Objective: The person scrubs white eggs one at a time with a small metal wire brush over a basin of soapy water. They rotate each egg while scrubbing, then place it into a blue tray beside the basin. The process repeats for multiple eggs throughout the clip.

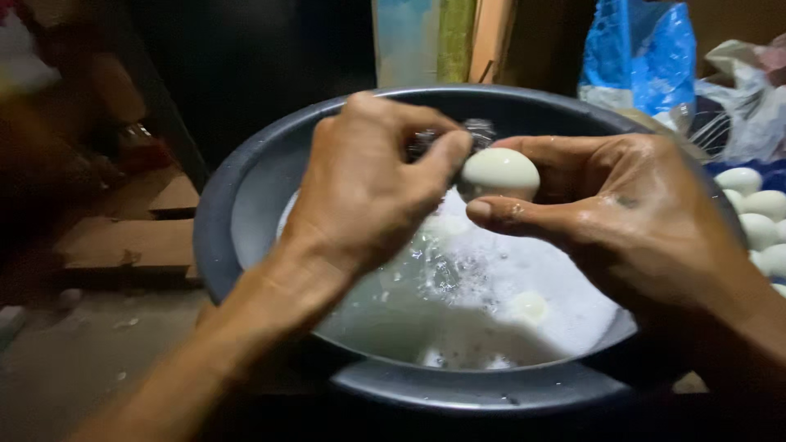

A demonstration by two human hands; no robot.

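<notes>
My right hand holds a pale egg between thumb and fingers, above a large grey basin. My left hand pinches a dark metal scrubber against the egg's top left side. The basin holds foamy white water, with another egg partly sunk in it. Both hands look wet.
Several pale eggs lie at the right edge, beside the basin. A blue plastic bag and a whitish bag sit behind them. Brown wooden boards lie to the left on a grey floor.
</notes>
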